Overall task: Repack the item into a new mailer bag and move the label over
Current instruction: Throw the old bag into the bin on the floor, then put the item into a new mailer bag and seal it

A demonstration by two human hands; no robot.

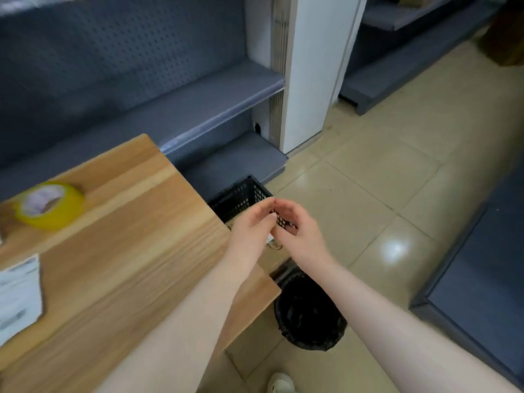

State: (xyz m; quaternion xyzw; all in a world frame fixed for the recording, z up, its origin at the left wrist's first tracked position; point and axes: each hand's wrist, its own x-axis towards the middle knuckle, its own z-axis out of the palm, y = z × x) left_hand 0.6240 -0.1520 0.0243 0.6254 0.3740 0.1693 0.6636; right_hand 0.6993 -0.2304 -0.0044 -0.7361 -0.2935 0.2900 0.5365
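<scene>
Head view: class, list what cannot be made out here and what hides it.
All in the head view:
- Anything between the left hand and right hand: their palms face each other and cover it.
- Black basket contents: hidden by the hands and the table edge.
- White printed sheet: cut off by the left edge, print blurred.
- Tape roll: motion blur hides detail.
- Bin interior: too dark.

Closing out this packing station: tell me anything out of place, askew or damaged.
Nothing looks spilled or damaged. The tape roll sits on the table. Only oddity: the left hand and right hand meet beyond the table's edge above the black basket; whether they hold anything is too blurred to tell.
</scene>
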